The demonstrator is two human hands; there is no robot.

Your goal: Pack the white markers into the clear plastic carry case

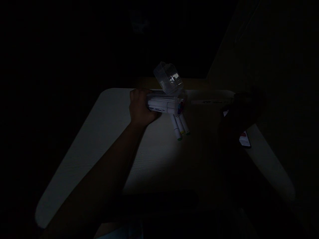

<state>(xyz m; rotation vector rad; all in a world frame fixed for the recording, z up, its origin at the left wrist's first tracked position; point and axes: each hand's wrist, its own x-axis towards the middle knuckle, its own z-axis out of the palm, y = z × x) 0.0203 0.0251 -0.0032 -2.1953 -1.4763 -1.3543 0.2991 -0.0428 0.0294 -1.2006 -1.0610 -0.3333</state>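
Observation:
In the dim light my left hand (140, 109) is wrapped round a clear plastic case (175, 105) full of white markers. The case lies on its side, its mouth facing right. Its clear lid (169, 78) stands open above the mouth. Red and blue marker ends show at the opening. My right hand (245, 108), deep in shadow, is closed on a white marker (211, 102) held level, pointing left towards the case but apart from it. Several loose markers (179, 126) with green and yellow ends lie just below the case.
A lit phone (245, 139) rests on the right of the pale table (99, 139), partly hidden by my right hand and arm. The table's far edge runs just behind the case. Heavy shadow covers its right half, and the surroundings are nearly black.

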